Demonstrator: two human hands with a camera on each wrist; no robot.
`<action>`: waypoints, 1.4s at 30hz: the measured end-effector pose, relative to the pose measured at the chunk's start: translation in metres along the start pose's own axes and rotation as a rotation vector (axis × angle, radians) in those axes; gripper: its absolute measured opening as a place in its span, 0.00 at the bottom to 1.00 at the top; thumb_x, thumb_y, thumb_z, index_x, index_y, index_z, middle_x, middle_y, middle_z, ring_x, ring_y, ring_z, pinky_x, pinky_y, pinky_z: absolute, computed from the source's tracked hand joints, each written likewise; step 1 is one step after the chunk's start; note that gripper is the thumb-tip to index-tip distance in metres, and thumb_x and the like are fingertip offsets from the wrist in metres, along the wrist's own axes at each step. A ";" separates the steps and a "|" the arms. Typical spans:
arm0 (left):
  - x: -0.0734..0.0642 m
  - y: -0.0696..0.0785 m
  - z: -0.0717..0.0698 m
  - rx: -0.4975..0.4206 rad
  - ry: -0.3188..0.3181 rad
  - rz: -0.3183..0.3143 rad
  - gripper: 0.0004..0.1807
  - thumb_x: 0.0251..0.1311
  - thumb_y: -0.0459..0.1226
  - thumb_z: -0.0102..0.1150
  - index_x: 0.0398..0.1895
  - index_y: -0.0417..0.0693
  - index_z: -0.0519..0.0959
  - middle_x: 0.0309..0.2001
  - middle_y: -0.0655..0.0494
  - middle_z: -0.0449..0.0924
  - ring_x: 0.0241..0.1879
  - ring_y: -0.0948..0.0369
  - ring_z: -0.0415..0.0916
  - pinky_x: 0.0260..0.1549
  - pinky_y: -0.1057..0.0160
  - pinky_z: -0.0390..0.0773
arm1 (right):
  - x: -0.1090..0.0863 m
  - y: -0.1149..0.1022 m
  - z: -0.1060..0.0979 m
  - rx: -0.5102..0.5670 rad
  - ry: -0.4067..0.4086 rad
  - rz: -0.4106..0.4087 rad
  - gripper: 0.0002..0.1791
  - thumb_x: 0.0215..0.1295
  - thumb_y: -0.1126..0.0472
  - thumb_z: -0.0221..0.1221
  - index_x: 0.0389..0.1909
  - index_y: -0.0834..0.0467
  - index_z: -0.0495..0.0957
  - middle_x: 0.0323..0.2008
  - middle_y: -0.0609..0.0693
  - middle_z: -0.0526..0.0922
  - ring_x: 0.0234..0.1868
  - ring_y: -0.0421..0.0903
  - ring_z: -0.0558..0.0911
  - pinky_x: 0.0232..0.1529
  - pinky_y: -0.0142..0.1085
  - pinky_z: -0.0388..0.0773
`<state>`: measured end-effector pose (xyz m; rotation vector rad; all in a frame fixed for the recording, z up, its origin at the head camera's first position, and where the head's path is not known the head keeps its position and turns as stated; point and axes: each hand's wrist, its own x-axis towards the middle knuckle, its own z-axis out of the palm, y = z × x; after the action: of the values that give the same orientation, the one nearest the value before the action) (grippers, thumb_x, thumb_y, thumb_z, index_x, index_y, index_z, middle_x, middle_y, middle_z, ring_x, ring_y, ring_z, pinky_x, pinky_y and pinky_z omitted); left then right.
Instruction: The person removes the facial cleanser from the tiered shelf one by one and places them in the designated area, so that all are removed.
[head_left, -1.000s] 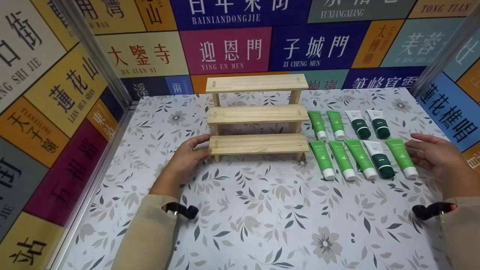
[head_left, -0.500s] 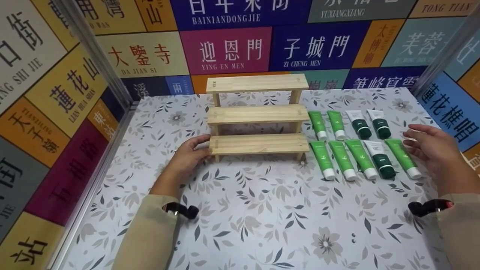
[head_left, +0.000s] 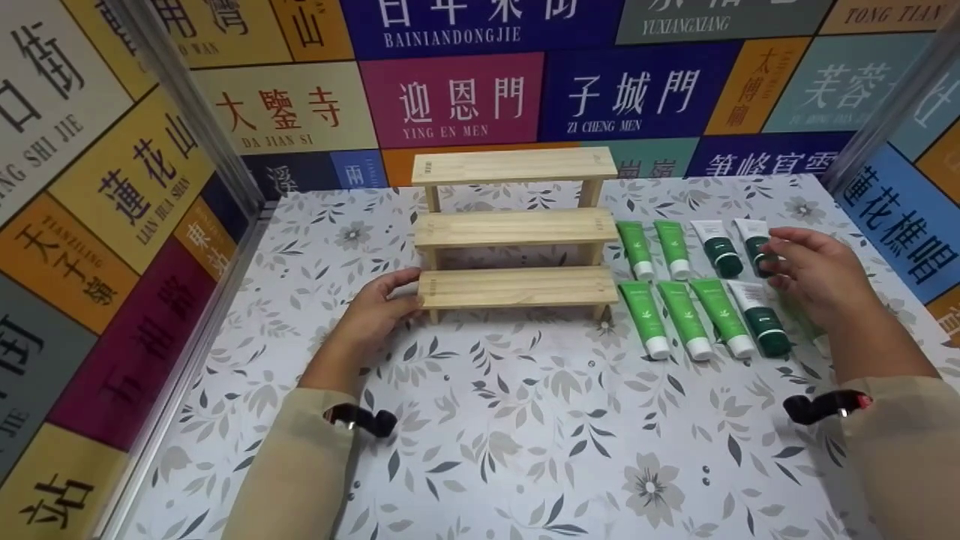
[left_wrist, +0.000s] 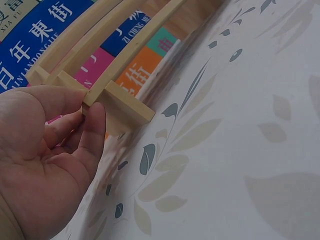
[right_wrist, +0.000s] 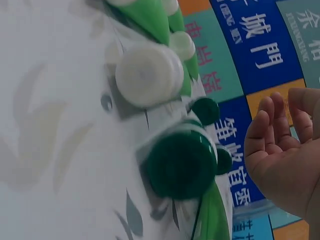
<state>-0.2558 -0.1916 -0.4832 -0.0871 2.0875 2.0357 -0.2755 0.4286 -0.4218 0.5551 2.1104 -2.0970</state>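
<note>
A three-step wooden stand (head_left: 517, 287) stands in the middle of the table. My left hand (head_left: 379, 311) pinches the left end of its lowest step; in the left wrist view the thumb and forefinger (left_wrist: 60, 100) close on the wood. Over the tubes at the right hovers my right hand (head_left: 825, 285), fingers loosely bent and holding nothing. Its fingertips overlap a white and dark green tube (head_left: 752, 231) in the back row; whether they touch is unclear. Behind the hand, a green tube (head_left: 819, 341) is mostly hidden. The right wrist view shows a dark green cap (right_wrist: 182, 165) beside that hand.
Several green tubes with white caps (head_left: 643, 319) lie right of the stand in two rows. Among them are white and dark green tubes (head_left: 761, 319). A leaf-patterned cloth (head_left: 525, 442) covers the table. Panels with lettering (head_left: 457, 97) rise behind and at the sides.
My right hand has moved left and away from me, from beside the front-row end tube to over the tubes. That end tube shifted slightly right earlier. The left hand has stayed put.
</note>
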 end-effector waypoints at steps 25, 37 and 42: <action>-0.002 0.003 0.002 0.002 0.006 -0.029 0.29 0.71 0.30 0.62 0.75 0.48 0.74 0.73 0.50 0.75 0.59 0.57 0.84 0.56 0.65 0.84 | -0.021 -0.004 0.125 0.037 -0.231 -0.306 0.19 0.76 0.51 0.65 0.60 0.56 0.80 0.44 0.45 0.87 0.42 0.43 0.86 0.38 0.32 0.84; -0.001 0.004 0.004 0.053 0.011 -0.015 0.30 0.71 0.31 0.62 0.76 0.48 0.73 0.73 0.49 0.76 0.53 0.59 0.85 0.52 0.64 0.84 | -0.027 -0.005 0.175 0.060 -0.226 -0.346 0.15 0.78 0.51 0.63 0.57 0.55 0.81 0.45 0.48 0.87 0.42 0.45 0.85 0.37 0.32 0.84; 0.000 0.004 0.005 0.059 0.010 -0.021 0.31 0.69 0.31 0.64 0.76 0.47 0.73 0.74 0.49 0.74 0.52 0.59 0.85 0.51 0.65 0.84 | -0.028 -0.006 0.187 0.106 -0.251 -0.370 0.18 0.78 0.53 0.63 0.59 0.60 0.79 0.43 0.48 0.87 0.39 0.44 0.85 0.36 0.32 0.84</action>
<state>-0.2555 -0.1862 -0.4793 -0.1085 2.1411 1.9647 -0.2842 0.2398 -0.4134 -0.1009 2.0898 -2.3265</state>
